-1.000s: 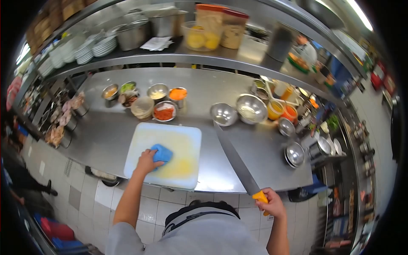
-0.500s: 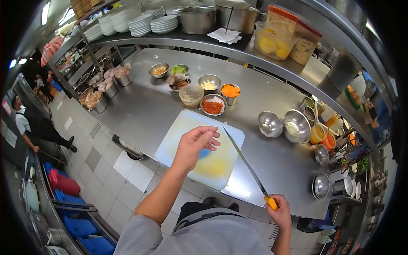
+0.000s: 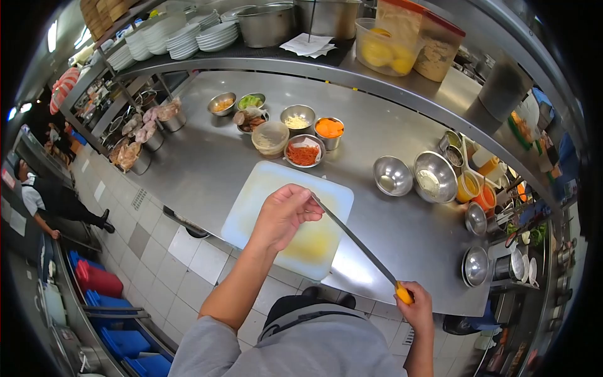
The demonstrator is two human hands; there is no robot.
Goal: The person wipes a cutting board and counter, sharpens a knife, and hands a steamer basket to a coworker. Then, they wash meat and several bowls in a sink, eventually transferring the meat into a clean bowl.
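A long, thin knife [image 3: 361, 244] with a yellow handle slants across the view. My right hand [image 3: 416, 305] is wrapped round the handle near the table's front edge. At the blade's far end, my left hand [image 3: 287, 217] has its thumb and fingers pinched together at the tip. Below the left hand lies a pale cutting board [image 3: 251, 204] with yellowish stains. Beyond the board are a bowl of orange-red shreds [image 3: 304, 151], a lidded plastic tub [image 3: 271, 138], a container of orange pieces [image 3: 329, 129] and a bowl of pale bits [image 3: 298, 118].
Two metal bowls [image 3: 392, 176] [image 3: 435, 177] stand right of the board. A shelf [image 3: 251, 64] with plates and pots spans the back. Metal containers of meat [image 3: 127, 156] sit at the left end. A person [image 3: 56, 198] stands on the far left floor.
My left hand has come to the knife tip, its fingers closing there. The blade now reaches that hand. The whole view has shifted slightly.
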